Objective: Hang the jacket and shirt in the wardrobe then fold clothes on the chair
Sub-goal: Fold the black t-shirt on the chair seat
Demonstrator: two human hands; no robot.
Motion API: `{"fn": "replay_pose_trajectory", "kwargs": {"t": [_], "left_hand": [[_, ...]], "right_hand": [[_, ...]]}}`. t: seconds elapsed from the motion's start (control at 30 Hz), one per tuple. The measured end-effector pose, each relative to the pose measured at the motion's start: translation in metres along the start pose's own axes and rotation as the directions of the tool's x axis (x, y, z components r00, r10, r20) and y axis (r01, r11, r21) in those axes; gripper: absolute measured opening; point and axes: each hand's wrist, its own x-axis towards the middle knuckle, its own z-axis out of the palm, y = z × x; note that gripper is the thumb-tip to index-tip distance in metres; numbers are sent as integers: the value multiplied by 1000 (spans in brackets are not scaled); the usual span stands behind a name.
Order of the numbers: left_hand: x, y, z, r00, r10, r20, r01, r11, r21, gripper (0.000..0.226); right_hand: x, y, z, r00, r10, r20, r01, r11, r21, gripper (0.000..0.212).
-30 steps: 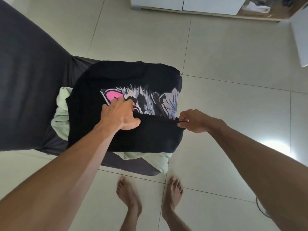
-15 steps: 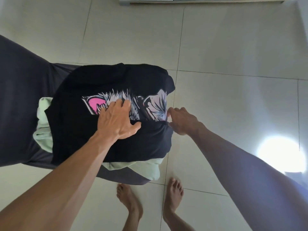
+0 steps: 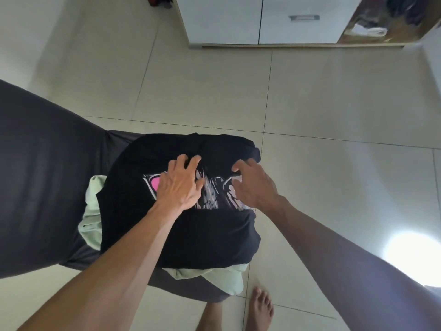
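You are in the folding part of the job; the black T-shirt lies on the seat of the chair, on top of a pale green garment that sticks out to the left of your left hand and again at the near edge below your wrists. Your left hand lies spread on the printed picture, fingers straight and fanned, palm pressing the cloth down and gripping nothing; your right hand sits just to the right of it, fingers loosely bent with their tips on the cloth, and it is not plainly pinching any fold, so count it as open too. The near part of the shirt, between your wrists and your body, already lies doubled over the lower edge of the print; the far part, beyond your fingertips, looks unfolded. Your next move, as I judge it, is to keep one palm down as an anchor, catch the far edge beyond your fingertips and bring it towards you; smooth the crease before letting go, since the soft green layer underneath may let the shirt slide. The wardrobe stands well beyond your hands.
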Motion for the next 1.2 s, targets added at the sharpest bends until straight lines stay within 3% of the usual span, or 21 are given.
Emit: {"fn": "replay_pose_trajectory", "kwargs": {"t": [0.13,0.23,0.3,0.4,0.47,0.57,0.7,0.83,0.9,0.97,1.03,1.1,1.2], "left_hand": [[49,-20,-20,1000,-6,-2,6,1000,26,69],[79,-29,-33,996,46,77,-50,998,43,67],[102,-42,-39,982,146,120,-151,988,34,53],[119,-51,-48,970,243,-15,-243,967,-72,29],[130,-58,-59,988,123,-98,-148,938,-314,23],[147,-66,-80,987,-127,-99,40,789,-613,22],[160,-67,-105,973,-185,-138,42,732,-680,18],[157,-74,-110,960,-189,-207,-28,671,-741,19],[151,-80,-112,990,-77,-121,-28,724,-689,32],[144,-83,-114,995,56,84,-9,877,-480,50],[134,-81,-116,961,72,266,-11,974,-225,58],[126,-74,-114,937,81,338,-57,995,-80,54],[119,-67,-111,937,124,326,-104,992,-78,34]], "right_hand": [[44,-18,-20,996,-43,-82,43,999,-2,47],[73,-23,-33,997,-52,-50,51,998,-32,50],[102,-31,-35,999,-10,50,12,999,-37,40],[123,-30,-44,989,33,143,-36,999,19,6],[132,-29,-51,983,65,173,-78,995,67,7],[138,-27,-59,983,18,182,-37,994,106,17],[142,-43,-54,940,5,342,-19,999,38,58],[148,-55,-49,932,-1,362,27,997,-67,41],[147,-58,-54,942,-12,336,45,995,-91,32],[140,-58,-62,953,-28,302,50,997,-67,27],[133,-58,-68,960,-58,272,74,996,-48,22],[122,-59,-71,964,-112,241,126,991,-41,20],[107,-60,-76,954,-180,238,212,971,-113,23]]}}
